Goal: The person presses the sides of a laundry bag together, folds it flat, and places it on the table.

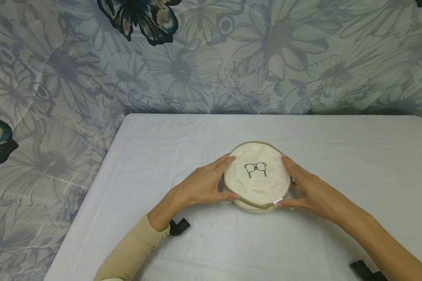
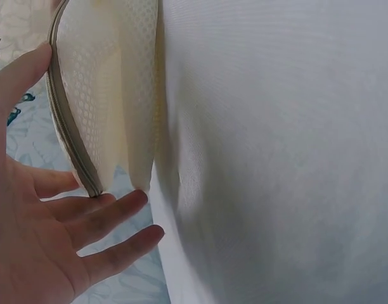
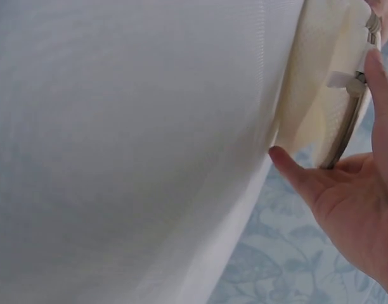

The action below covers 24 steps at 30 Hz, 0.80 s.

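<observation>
A round cream mesh laundry bag with a bra outline stitched on its lid is on the white-covered table, between both hands. My left hand grips its left side, thumb at the near rim and fingers around the far side. On the right, my right hand holds the opposite side, its thumb by a small white tab at the zipper. In the left wrist view, a tan zipper runs round the lid's edge, fingertips right at it. The right wrist view shows the zipper pull near the thumb; the zip appears closed.
A white cloth covers the table, whose far edge meets a wall covering printed with flowers and butterflies. Black straps show at the wrists, and a beige sleeve covers the left forearm.
</observation>
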Each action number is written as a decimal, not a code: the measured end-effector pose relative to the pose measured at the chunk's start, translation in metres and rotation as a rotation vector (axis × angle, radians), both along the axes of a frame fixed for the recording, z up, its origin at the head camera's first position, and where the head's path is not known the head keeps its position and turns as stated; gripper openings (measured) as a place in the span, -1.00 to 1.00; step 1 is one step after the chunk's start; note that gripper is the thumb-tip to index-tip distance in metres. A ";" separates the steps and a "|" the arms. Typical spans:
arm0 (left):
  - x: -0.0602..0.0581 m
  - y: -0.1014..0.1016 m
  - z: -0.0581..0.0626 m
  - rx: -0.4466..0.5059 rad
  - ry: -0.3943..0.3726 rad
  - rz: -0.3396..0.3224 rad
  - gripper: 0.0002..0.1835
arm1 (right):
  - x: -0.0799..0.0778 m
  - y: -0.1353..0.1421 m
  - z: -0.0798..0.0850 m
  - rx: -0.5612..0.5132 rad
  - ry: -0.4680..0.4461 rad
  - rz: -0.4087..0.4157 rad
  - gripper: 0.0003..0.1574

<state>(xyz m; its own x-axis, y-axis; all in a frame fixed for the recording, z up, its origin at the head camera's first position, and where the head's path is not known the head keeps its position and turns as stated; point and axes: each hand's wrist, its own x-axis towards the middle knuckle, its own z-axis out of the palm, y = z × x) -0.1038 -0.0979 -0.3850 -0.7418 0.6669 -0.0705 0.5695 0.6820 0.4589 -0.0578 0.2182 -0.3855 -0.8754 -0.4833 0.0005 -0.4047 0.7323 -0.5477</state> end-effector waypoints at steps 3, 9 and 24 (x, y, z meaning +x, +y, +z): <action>0.000 0.001 0.000 -0.010 0.000 0.000 0.18 | 0.000 -0.001 0.000 0.014 0.002 -0.003 0.57; 0.002 0.002 -0.002 -0.030 -0.003 -0.001 0.19 | 0.000 -0.002 0.000 0.034 -0.035 -0.013 0.61; 0.002 0.002 -0.007 -0.031 -0.029 -0.007 0.19 | 0.002 -0.002 -0.001 0.064 -0.060 -0.013 0.59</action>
<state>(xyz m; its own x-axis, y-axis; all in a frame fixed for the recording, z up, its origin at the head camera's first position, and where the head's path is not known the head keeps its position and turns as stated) -0.1016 -0.0960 -0.3916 -0.7346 0.6690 -0.1128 0.5606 0.6923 0.4543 -0.0563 0.2166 -0.3861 -0.8790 -0.4696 -0.0826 -0.3629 0.7713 -0.5229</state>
